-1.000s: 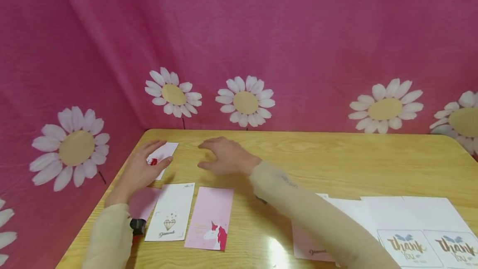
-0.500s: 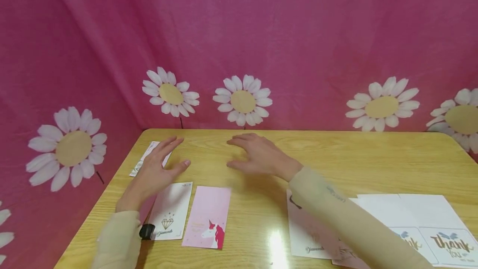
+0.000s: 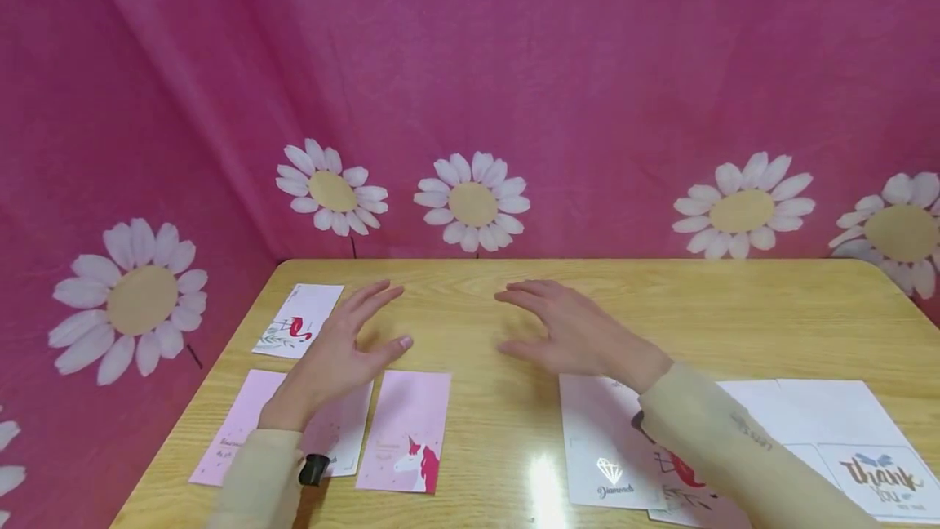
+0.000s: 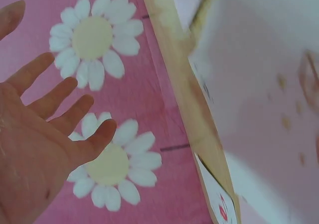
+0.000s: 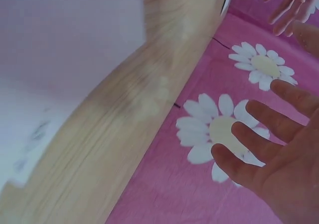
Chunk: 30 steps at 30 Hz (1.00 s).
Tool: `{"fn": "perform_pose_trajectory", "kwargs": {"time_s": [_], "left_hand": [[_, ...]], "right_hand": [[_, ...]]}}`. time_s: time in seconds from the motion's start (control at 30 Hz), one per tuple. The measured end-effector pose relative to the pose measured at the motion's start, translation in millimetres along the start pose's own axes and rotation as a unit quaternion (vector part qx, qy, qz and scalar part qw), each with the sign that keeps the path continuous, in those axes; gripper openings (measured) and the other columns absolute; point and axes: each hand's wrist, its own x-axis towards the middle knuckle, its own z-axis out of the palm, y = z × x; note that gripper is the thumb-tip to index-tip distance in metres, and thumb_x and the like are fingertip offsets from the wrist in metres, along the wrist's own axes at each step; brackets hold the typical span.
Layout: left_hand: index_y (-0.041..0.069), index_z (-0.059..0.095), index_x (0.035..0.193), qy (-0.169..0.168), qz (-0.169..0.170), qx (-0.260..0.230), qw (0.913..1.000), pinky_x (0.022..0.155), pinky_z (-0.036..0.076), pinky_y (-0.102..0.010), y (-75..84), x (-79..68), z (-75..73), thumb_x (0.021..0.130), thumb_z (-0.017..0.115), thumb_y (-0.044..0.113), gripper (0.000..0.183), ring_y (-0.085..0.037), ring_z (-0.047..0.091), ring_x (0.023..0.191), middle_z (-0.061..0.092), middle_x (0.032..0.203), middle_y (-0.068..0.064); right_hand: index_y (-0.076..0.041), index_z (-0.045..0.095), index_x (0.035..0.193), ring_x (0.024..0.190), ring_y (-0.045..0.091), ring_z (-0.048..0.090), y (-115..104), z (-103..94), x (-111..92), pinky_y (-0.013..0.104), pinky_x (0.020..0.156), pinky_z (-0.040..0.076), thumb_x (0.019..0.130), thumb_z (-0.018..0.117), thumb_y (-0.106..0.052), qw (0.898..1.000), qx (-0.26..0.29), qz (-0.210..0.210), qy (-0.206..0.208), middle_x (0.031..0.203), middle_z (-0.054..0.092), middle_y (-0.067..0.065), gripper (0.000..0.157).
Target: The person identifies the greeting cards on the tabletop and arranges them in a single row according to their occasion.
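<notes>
My left hand (image 3: 338, 353) hovers over the left side of the table with its fingers spread and nothing in them. Near it, at the back left, lies a white flamingo card (image 3: 299, 321). Below it are a pink card (image 3: 238, 423), a white diamond card (image 3: 345, 431) partly covered by my forearm, and a pink unicorn card (image 3: 405, 431). My right hand (image 3: 573, 329) is held above the table right of the middle, fingers loosely extended, holding nothing. Just under it lies another white card (image 3: 598, 439) marked with a diamond.
A flamingo card (image 3: 690, 504) sits partly under the right diamond card and my right sleeve. White "Thank You" cards (image 3: 874, 472) lie at the right of the wooden table (image 3: 477, 480). A pink curtain (image 3: 587, 64) with daisies hangs behind and to the left.
Both hands have moved to the right, the right hand farther, so the gap between them is wider. The flamingo card and the right diamond card have come into fuller view.
</notes>
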Motion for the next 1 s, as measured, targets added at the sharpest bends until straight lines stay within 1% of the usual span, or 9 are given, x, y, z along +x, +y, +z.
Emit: {"fn": "perform_pose_trajectory", "kwargs": {"time_s": [0.1,0.2,0.33,0.43,0.57,0.67,0.73,0.83,1.0], "left_hand": [[0.04,0.044,0.153,-0.003,0.016,-0.006,0.9998,0.114,0.031,-0.073,8.3,-0.1,6.3,0.091,0.074,0.049,0.07,-0.032,0.028,0.155,0.033,0.166,0.006],[0.039,0.046,0.152,-0.006,0.029,0.004,0.9996,0.115,0.033,-0.07,16.0,0.6,12.4,0.09,0.074,0.047,0.069,-0.032,0.03,0.153,0.035,0.165,0.007],[0.039,0.047,0.151,-0.015,0.052,0.023,0.9983,0.118,0.031,-0.067,25.3,2.8,21.7,0.09,0.073,0.049,0.067,-0.028,0.034,0.152,0.039,0.162,0.006],[0.039,0.047,0.151,-0.028,0.067,0.026,0.997,0.119,0.029,-0.066,32.6,4.8,28.8,0.09,0.072,0.05,0.066,-0.026,0.035,0.151,0.041,0.161,0.005],[0.042,0.046,0.151,-0.051,0.075,0.027,0.9955,0.12,0.029,-0.063,45.4,10.0,37.9,0.09,0.071,0.051,0.066,-0.023,0.035,0.151,0.04,0.161,0.009],[0.04,0.046,0.151,-0.068,0.088,0.034,0.9932,0.122,0.028,-0.06,57.6,16.5,45.8,0.09,0.07,0.052,0.067,-0.022,0.037,0.15,0.041,0.16,0.01],[0.037,0.047,0.152,-0.081,0.103,0.039,0.9906,0.122,0.028,-0.06,65.9,20.9,51.8,0.09,0.069,0.052,0.067,-0.023,0.039,0.149,0.042,0.16,0.007],[0.034,0.047,0.152,-0.106,0.117,0.046,0.9864,0.123,0.028,-0.058,77.6,25.8,61.2,0.091,0.067,0.054,0.068,-0.023,0.039,0.149,0.042,0.16,0.006],[0.038,0.046,0.152,-0.145,0.131,0.059,0.979,0.123,0.028,-0.059,94.6,32.7,77.2,0.092,0.065,0.056,0.066,-0.022,0.038,0.15,0.041,0.162,0.006]], "right_hand": [[-0.02,0.057,0.147,0.143,0.035,0.048,4.9,-1.4,-12.7,0.059,0.116,0.04,0.092,0.067,-0.055,1.0,0.004,-0.003,0.01,0.152,0.054,0.009,0.065],[-0.017,0.059,0.144,0.141,0.036,0.05,9.7,-2.4,-23.6,0.059,0.114,0.042,0.091,0.07,-0.052,1.0,0.006,-0.01,0.026,0.151,0.055,0.012,0.064],[-0.016,0.059,0.144,0.141,0.036,0.05,15.7,-4.6,-37.1,0.058,0.115,0.042,0.09,0.072,-0.051,1.0,0.007,0.002,0.03,0.152,0.054,0.013,0.066],[-0.017,0.058,0.145,0.142,0.037,0.049,21.4,-7.2,-47.6,0.058,0.115,0.042,0.09,0.073,-0.051,1.0,0.009,0.016,0.025,0.153,0.053,0.013,0.066],[-0.018,0.057,0.146,0.142,0.039,0.049,31.0,-14.5,-61.7,0.061,0.113,0.042,0.091,0.072,-0.052,0.999,0.013,0.037,0.017,0.154,0.052,0.013,0.066],[-0.017,0.058,0.145,0.141,0.04,0.05,37.9,-21.9,-70.7,0.063,0.111,0.043,0.092,0.071,-0.054,0.999,0.014,0.045,0.017,0.153,0.053,0.014,0.066],[-0.016,0.059,0.144,0.139,0.041,0.051,42.2,-26.6,-76.3,0.063,0.11,0.043,0.092,0.071,-0.052,0.999,0.017,0.046,0.021,0.152,0.054,0.015,0.064],[-0.014,0.061,0.141,0.137,0.042,0.053,49.7,-31.8,-85.3,0.063,0.109,0.044,0.091,0.073,-0.049,0.998,0.022,0.041,0.033,0.148,0.057,0.016,0.062],[-0.011,0.063,0.138,0.133,0.043,0.056,64.0,-35.4,-103.9,0.063,0.107,0.045,0.089,0.077,-0.043,0.998,0.017,0.032,0.048,0.143,0.061,0.019,0.06]]}}
